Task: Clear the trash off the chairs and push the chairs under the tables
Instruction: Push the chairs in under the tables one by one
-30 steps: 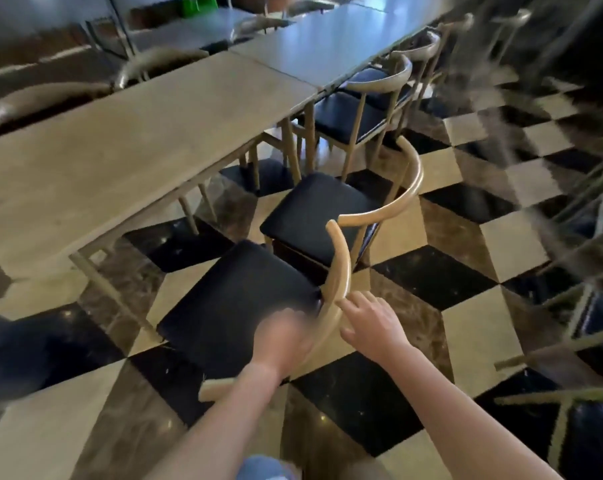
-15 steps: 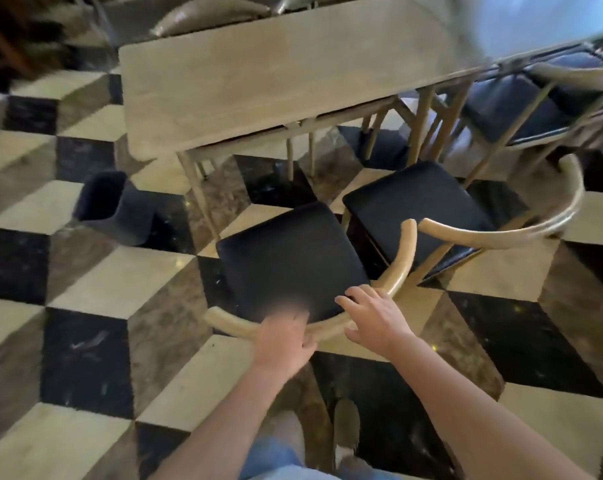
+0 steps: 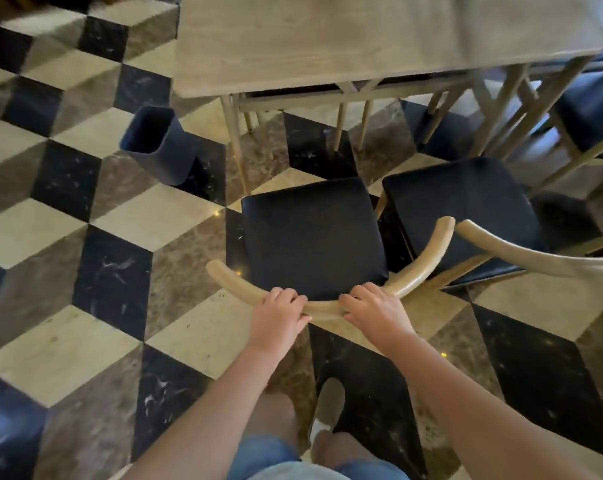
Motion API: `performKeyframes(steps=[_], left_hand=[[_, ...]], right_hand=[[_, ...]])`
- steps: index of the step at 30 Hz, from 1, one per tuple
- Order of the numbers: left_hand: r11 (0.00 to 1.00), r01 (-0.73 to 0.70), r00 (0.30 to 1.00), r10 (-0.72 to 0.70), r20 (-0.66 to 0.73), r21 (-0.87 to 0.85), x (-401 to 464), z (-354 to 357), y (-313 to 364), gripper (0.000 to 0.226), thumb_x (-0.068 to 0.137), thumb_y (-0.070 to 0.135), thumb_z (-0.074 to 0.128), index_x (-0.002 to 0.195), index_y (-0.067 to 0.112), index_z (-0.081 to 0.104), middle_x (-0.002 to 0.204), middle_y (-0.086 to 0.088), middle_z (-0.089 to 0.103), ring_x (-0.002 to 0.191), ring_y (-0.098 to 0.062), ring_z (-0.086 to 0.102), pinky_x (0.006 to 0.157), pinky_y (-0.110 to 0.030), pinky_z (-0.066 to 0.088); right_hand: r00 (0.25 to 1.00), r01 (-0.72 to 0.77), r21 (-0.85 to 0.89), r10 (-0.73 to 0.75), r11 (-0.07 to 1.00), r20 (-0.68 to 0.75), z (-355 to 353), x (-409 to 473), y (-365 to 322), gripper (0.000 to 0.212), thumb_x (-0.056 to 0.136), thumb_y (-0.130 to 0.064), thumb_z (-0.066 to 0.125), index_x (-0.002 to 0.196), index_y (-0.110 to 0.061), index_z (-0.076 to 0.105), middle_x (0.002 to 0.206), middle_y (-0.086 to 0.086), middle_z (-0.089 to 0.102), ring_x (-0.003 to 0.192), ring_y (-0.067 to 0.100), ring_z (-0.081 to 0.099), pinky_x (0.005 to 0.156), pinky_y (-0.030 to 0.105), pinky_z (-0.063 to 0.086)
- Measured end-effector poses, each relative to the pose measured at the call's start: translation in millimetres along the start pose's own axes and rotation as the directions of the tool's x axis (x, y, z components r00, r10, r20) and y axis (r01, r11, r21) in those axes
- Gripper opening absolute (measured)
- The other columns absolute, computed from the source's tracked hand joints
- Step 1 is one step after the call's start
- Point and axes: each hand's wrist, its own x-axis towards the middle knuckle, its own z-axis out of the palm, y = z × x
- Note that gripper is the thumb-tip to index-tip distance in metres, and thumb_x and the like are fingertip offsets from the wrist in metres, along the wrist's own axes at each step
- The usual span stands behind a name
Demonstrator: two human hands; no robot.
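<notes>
A wooden chair [image 3: 313,233] with a bare black seat and a curved backrest stands in front of me, facing a long wooden table [image 3: 327,46]. My left hand [image 3: 279,315] and my right hand [image 3: 372,306] both grip the middle of its backrest rail. The seat's front edge sits just short of the table's near edge. A second chair [image 3: 473,209] of the same kind stands close on the right, also out from the table. No trash shows on either seat.
A dark bin [image 3: 158,143] stands on the checkered floor left of the table leg. Another black-seated chair [image 3: 591,112] is partly under the table at the far right. My legs and a shoe [image 3: 329,398] are below the chair back.
My view swung round behind the chair, which now faces the table squarely. Both hands, earlier just touching the rail, have closed onto its backrest.
</notes>
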Motion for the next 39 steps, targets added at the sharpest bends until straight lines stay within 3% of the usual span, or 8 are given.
performKeyframes(steps=[3, 14, 20, 25, 28, 33, 39], left_hand=[[1.000, 0.010, 1.000, -0.010, 0.004, 0.003, 2, 0, 0, 0.036, 0.067, 0.037, 0.080, 0.096, 0.017, 0.072, 0.089, 0.000, 0.070, 0.082, -0.019, 0.065, 0.064, -0.031, 0.057], [1.000, 0.027, 1.000, -0.027, -0.009, -0.011, 55, -20, -29, 0.037, 0.066, 0.033, 0.081, 0.097, 0.014, 0.072, 0.092, -0.002, 0.073, 0.086, -0.021, 0.067, 0.071, -0.035, 0.057], [0.999, -0.009, 1.000, 0.009, 0.011, 0.037, 100, -34, -67, 0.036, 0.065, 0.031, 0.083, 0.094, 0.013, 0.072, 0.089, -0.003, 0.072, 0.084, -0.022, 0.067, 0.061, -0.034, 0.057], [0.999, -0.025, 1.000, 0.025, 0.005, 0.029, 151, -45, -87, 0.036, 0.068, 0.032, 0.081, 0.096, 0.013, 0.072, 0.091, -0.003, 0.072, 0.086, -0.023, 0.066, 0.064, -0.034, 0.057], [1.000, -0.007, 1.000, 0.007, -0.014, 0.010, 189, -53, -93, 0.035, 0.073, 0.034, 0.077, 0.101, 0.013, 0.071, 0.096, -0.003, 0.071, 0.090, -0.023, 0.065, 0.071, -0.035, 0.057], [0.999, 0.028, 0.998, -0.030, -0.048, -0.046, 249, -65, -105, 0.036, 0.080, 0.035, 0.069, 0.110, 0.015, 0.067, 0.106, -0.002, 0.069, 0.099, -0.022, 0.061, 0.081, -0.036, 0.053], [1.000, 0.025, 0.998, -0.024, -0.054, 0.007, 302, -79, -138, 0.035, 0.064, 0.033, 0.083, 0.093, 0.015, 0.073, 0.087, 0.000, 0.072, 0.079, -0.021, 0.066, 0.061, -0.033, 0.056]], right_hand=[[1.000, 0.013, -0.044, -0.012, 0.999, 0.021, -1, 1, 3, 0.033, 0.074, -0.026, 0.077, 0.103, -0.021, 0.062, 0.090, -0.002, 0.064, 0.081, 0.017, 0.059, 0.074, 0.032, 0.053], [0.999, 0.039, -0.017, -0.039, 0.999, -0.004, -27, 54, 8, 0.032, 0.087, -0.019, 0.062, 0.116, -0.018, 0.050, 0.108, 0.002, 0.058, 0.098, 0.019, 0.052, 0.087, 0.033, 0.045], [0.998, 0.065, -0.020, -0.064, 0.998, 0.020, -42, 109, 11, 0.038, 0.084, -0.017, 0.065, 0.119, -0.017, 0.047, 0.110, 0.004, 0.055, 0.100, 0.021, 0.049, 0.084, 0.035, 0.046], [0.998, 0.065, -0.007, -0.065, 0.998, 0.008, -63, 156, 29, 0.040, 0.087, -0.018, 0.062, 0.124, -0.016, 0.046, 0.114, 0.005, 0.055, 0.104, 0.023, 0.049, 0.087, 0.037, 0.046], [0.999, 0.042, -0.026, -0.042, 0.999, -0.010, -78, 192, 44, 0.039, 0.082, -0.019, 0.068, 0.117, -0.017, 0.053, 0.107, 0.004, 0.059, 0.098, 0.022, 0.053, 0.084, 0.037, 0.048], [1.000, -0.015, -0.062, 0.016, 0.998, 0.006, -99, 250, 68, 0.038, 0.065, -0.020, 0.083, 0.097, -0.018, 0.063, 0.084, 0.002, 0.063, 0.076, 0.021, 0.058, 0.067, 0.036, 0.052], [0.999, 0.016, -0.041, -0.017, 0.999, -0.036, -117, 307, 77, 0.035, 0.074, -0.022, 0.076, 0.105, -0.020, 0.059, 0.093, 0.001, 0.062, 0.085, 0.021, 0.056, 0.075, 0.036, 0.051]])
